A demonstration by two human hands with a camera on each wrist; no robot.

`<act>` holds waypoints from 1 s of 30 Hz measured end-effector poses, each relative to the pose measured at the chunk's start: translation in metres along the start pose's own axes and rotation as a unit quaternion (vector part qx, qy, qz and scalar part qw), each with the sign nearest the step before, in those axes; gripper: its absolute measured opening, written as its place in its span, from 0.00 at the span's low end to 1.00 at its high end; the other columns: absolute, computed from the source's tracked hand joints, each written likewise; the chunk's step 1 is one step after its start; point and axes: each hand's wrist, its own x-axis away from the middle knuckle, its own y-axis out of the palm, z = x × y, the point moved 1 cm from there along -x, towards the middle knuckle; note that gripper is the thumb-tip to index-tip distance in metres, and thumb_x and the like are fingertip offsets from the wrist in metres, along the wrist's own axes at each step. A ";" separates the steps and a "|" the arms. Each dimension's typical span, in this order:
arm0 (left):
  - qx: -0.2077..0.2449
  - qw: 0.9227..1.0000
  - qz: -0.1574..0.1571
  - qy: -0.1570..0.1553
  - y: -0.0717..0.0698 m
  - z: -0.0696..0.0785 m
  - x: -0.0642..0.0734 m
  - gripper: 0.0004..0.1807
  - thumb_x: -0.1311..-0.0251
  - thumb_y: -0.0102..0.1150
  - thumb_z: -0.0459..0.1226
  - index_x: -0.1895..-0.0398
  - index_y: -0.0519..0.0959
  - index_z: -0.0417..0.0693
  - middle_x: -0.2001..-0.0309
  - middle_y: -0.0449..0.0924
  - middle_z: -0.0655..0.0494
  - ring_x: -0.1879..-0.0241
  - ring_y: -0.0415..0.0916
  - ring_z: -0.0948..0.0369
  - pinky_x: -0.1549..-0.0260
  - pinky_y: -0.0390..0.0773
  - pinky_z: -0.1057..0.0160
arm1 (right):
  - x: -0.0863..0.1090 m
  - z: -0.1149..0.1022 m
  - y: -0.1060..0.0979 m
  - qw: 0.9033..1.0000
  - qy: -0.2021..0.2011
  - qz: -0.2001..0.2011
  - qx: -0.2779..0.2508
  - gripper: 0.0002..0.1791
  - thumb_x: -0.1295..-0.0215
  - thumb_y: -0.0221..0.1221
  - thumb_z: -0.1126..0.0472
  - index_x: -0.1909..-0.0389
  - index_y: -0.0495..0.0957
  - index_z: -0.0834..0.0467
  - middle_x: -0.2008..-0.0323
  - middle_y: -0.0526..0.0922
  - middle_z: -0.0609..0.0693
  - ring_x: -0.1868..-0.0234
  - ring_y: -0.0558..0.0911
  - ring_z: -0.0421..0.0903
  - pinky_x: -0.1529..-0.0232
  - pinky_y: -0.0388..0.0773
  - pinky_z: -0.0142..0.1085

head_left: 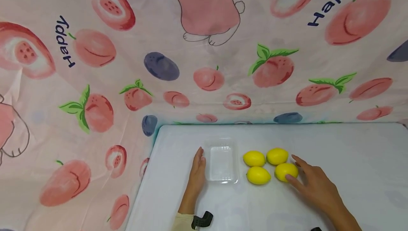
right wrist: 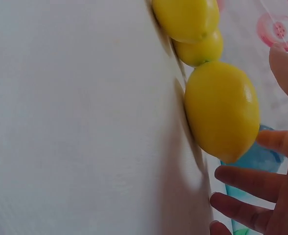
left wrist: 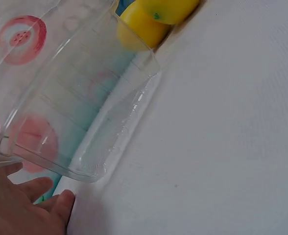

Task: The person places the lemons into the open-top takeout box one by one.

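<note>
A clear plastic container [head_left: 221, 163] stands on the white table, with nothing in it. My left hand [head_left: 197, 174] is held upright along its left side, fingers extended; the left wrist view shows the fingers [left wrist: 36, 188] spread near one end of the container [left wrist: 92, 127], contact uncertain. Several yellow lemons sit grouped to the right. The front right lemon [head_left: 285, 173] lies between the thumb and fingers of my right hand [head_left: 318, 185], which are spread around it without a visible grip. In the right wrist view, the fingers [right wrist: 252, 183] reach past that lemon [right wrist: 222, 112].
The other lemons are at the back left [head_left: 254, 158], front left [head_left: 258, 175] and back right [head_left: 277, 156]. A fruit-print cloth [head_left: 178, 18] hangs behind the table [head_left: 178, 135] and along its left side. A black wrist mount [head_left: 203, 220] is on the left wrist.
</note>
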 end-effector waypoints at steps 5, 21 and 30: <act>-0.001 1.000 -0.011 -0.007 -0.002 0.001 -0.006 0.31 0.18 0.37 0.48 0.17 0.50 0.55 0.20 0.56 0.54 0.19 0.51 0.49 0.22 0.52 0.41 | -0.002 -0.003 0.004 1.000 0.002 0.008 -0.015 0.48 0.38 0.57 0.24 0.27 0.65 0.51 0.37 0.78 0.58 0.43 0.75 0.64 0.60 0.78 0.67; 0.074 0.997 -0.029 0.000 -0.005 -0.010 -0.017 0.30 0.22 0.44 0.36 0.19 0.57 0.55 0.22 0.63 0.55 0.21 0.57 0.51 0.23 0.56 0.43 | 0.001 -0.005 0.013 1.000 -0.018 0.017 0.003 0.48 0.45 0.65 0.26 0.32 0.71 0.54 0.38 0.79 0.60 0.44 0.75 0.63 0.49 0.76 0.65; 0.090 0.995 -0.047 0.002 -0.005 -0.011 -0.018 0.31 0.23 0.43 0.34 0.19 0.56 0.52 0.22 0.62 0.52 0.22 0.57 0.50 0.23 0.56 0.45 | 0.005 -0.003 0.012 0.999 -0.016 0.030 -0.010 0.47 0.45 0.65 0.25 0.34 0.72 0.53 0.41 0.80 0.61 0.45 0.76 0.60 0.51 0.77 0.65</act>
